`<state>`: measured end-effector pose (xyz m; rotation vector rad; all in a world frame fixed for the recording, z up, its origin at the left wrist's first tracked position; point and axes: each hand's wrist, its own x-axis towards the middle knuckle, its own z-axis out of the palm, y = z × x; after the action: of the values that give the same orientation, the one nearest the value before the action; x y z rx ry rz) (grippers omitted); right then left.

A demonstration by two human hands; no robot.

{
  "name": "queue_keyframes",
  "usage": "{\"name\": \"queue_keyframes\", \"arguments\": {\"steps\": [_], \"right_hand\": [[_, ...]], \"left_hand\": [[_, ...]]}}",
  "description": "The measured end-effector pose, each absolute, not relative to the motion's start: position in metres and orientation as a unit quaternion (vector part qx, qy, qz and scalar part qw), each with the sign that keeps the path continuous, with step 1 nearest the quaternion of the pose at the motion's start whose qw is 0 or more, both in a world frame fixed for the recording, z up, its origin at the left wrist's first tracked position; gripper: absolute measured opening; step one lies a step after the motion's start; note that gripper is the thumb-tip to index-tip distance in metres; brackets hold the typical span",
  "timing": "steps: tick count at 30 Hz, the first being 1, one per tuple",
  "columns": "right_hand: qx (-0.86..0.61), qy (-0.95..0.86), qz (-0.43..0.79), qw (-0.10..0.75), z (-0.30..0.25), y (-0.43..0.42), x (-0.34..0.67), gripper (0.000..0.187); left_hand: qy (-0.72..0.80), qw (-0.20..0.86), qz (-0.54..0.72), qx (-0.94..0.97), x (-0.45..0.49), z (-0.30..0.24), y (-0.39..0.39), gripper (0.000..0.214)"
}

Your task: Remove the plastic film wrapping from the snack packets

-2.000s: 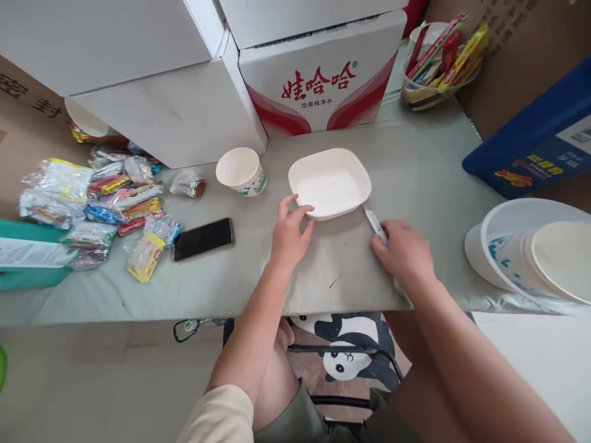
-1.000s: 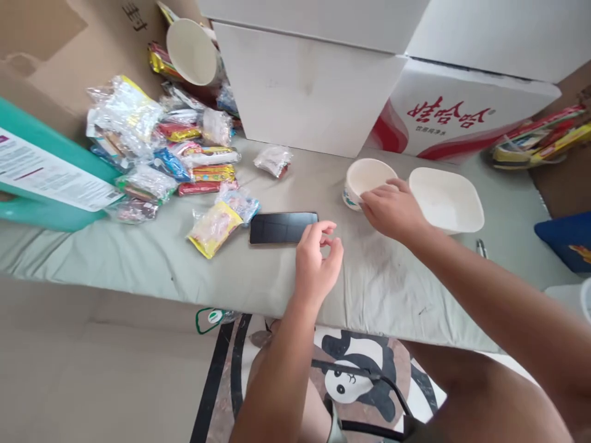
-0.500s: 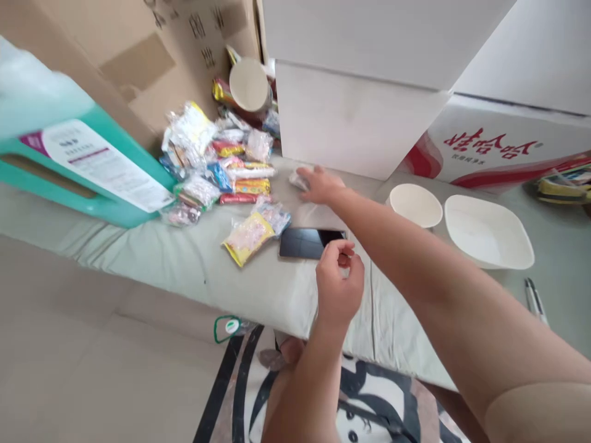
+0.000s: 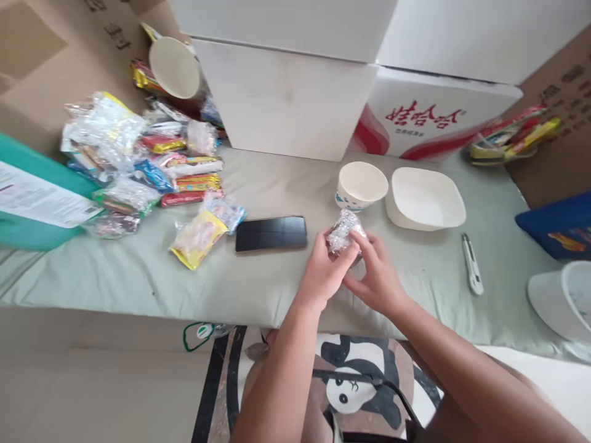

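Note:
Between my two hands is a crinkled, shiny clear-wrapped packet (image 4: 342,231); what is inside it I cannot make out. My left hand (image 4: 325,269) grips it from the left, thumb on top. From the right, the fingers of my right hand (image 4: 376,274) close on the same packet. Just beyond it stands a white paper cup (image 4: 362,184) with a blue pattern near its base. A white rectangular bowl (image 4: 427,200) is to the cup's right. Left of my hands a dark phone (image 4: 271,234) lies flat on the cloth.
Wrapped snacks (image 4: 152,160) heap up at the left, beside a green jug (image 4: 41,197). A yellow packet (image 4: 198,239) lies nearer. White boxes (image 4: 286,98) line the back. At right are a utility knife (image 4: 471,264), a white tub (image 4: 561,301) and a blue box (image 4: 556,227).
My right hand has come back from the far side of the cloth with the packet. My left hand has left the phone's edge and joined it. The view has shifted right.

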<state>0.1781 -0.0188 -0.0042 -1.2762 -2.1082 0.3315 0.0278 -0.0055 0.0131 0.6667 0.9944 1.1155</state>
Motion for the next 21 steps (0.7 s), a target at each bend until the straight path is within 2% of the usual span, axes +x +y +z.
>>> {"name": "queue_keyframes", "arguments": {"steps": [2,4,6,7,9,11,13,15,18,21], "right_hand": [[-0.47,-0.814,0.145,0.309,-0.004,-0.035,0.2,0.059],[-0.499,-0.796,0.129,0.316,-0.003,-0.04,0.229,0.043],[-0.596,-0.731,0.065,0.327,-0.003,-0.038,0.268,0.029],[-0.658,-0.682,0.03,0.319,-0.003,-0.036,0.289,0.029],[-0.775,-0.574,-0.009,0.262,-0.005,-0.032,0.331,0.039],[-0.851,-0.498,0.019,0.166,-0.007,-0.029,0.367,0.051],[-0.875,-0.471,0.071,0.088,-0.008,-0.029,0.389,0.047],[-0.869,-0.482,0.103,0.055,-0.008,-0.03,0.4,0.034],[-0.86,-0.491,0.107,0.091,-0.004,-0.035,0.399,0.018],[-0.844,-0.475,0.161,0.19,0.0,-0.043,0.388,0.015]], "left_hand": [[0.496,0.651,0.488,0.303,0.046,0.011,-0.007,0.037],[0.527,0.633,0.476,0.31,0.061,0.007,-0.008,0.034],[0.533,0.633,0.464,0.315,0.072,0.005,-0.008,0.038],[0.537,0.631,0.461,0.318,0.077,0.003,-0.008,0.042],[0.541,0.626,0.456,0.328,0.084,0.001,-0.007,0.048],[0.538,0.624,0.453,0.34,0.091,-0.003,-0.004,0.052],[0.532,0.627,0.453,0.344,0.098,-0.008,0.001,0.057],[0.532,0.626,0.458,0.339,0.105,-0.012,0.006,0.062],[0.53,0.625,0.464,0.336,0.114,-0.016,0.012,0.065],[0.521,0.631,0.453,0.355,0.118,-0.018,0.013,0.064]]}}
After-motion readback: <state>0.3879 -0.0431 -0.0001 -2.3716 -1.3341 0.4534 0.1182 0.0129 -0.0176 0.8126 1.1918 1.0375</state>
